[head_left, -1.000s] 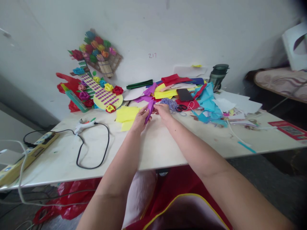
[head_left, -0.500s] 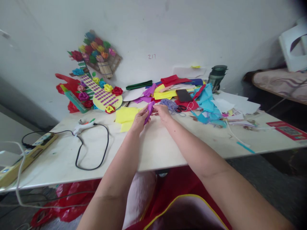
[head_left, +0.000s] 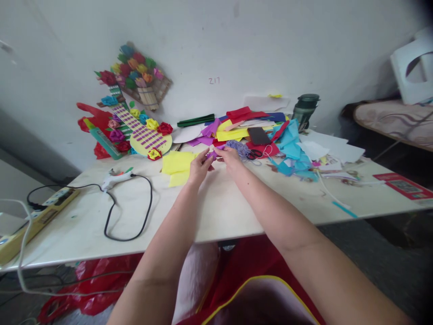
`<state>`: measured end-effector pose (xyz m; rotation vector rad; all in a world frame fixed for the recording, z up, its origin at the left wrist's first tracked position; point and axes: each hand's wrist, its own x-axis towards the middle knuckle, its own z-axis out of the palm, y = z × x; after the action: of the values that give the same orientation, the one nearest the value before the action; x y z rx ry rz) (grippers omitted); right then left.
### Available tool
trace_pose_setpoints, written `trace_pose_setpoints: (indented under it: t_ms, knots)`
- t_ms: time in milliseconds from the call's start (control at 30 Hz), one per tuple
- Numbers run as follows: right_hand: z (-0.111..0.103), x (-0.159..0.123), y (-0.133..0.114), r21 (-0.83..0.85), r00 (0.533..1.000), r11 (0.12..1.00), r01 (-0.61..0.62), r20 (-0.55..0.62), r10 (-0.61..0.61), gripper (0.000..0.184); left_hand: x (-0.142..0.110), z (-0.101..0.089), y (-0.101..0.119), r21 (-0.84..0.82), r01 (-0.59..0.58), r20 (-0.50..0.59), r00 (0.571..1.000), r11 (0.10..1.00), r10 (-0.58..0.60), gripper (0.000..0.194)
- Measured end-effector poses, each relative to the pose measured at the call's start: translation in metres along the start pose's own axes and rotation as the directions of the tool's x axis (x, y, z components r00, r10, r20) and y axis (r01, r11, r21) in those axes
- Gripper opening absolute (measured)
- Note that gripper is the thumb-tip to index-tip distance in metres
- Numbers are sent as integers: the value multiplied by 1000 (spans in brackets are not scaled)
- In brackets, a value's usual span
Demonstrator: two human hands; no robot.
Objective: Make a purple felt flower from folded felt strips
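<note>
Between my hands, a little above the table, is a folded piece of purple crepe paper (head_left: 212,154). My left hand (head_left: 200,167) pinches its left part between thumb and fingers. On the other side my right hand (head_left: 230,158) grips its right end, and its fingertips are partly hidden. Just left of my left hand lie yellow crepe paper sheets (head_left: 177,167). A tangle of lilac yarn (head_left: 238,148) sits right behind my right hand, beside black scissors (head_left: 255,154).
A glue gun (head_left: 117,179) with a looped black cord lies left, near a power strip (head_left: 43,216). Behind stand a glue bottle (head_left: 106,142) and a flower-decorated paper guitar (head_left: 150,137). A phone (head_left: 259,136), blue crepe paper (head_left: 289,146) and a dark green bottle (head_left: 305,110) are right.
The purple paper has turned from a long upright strip to a lower, flatter position, mostly covered by my fingers. My left hand has tilted with it; my right hand stays close by.
</note>
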<state>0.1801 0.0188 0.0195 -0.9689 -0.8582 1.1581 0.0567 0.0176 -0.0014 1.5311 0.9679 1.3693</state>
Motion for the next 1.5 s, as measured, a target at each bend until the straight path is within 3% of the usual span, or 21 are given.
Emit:
trace_pose_setpoints:
  t_ms: [233,367,533,733,900,1100,1233,1500]
  knots:
    - [-9,4,-2,90,990,993,-79,123,68,10,-4,-10,15,25,134,131,982,991,-137,48]
    - [-11,5,-1,76,985,992,-98,149,85,10,-5,-9,18,111,106,102,988,988,-118,45]
    - [-8,5,3,23,998,999,-45,51,43,14,-6,-5,16,151,89,37,995,985,-96,41]
    - [-8,0,1,-6,978,996,-94,186,93,26,-5,-7,13,83,126,28,991,989,-129,42]
    - [-10,-2,0,-118,979,990,-74,181,95,35,-5,-7,12,67,101,44,994,993,-104,43]
    - [-8,-3,0,-80,984,997,8,181,7,33,-8,-4,15,-45,189,140,973,981,-181,47]
    - [-6,-1,2,-73,989,997,33,148,-22,32,-9,-3,16,-1,163,143,977,987,-161,48]
    - [-3,-2,2,44,981,997,-58,190,49,36,-7,-3,13,3,104,142,984,995,-103,47]
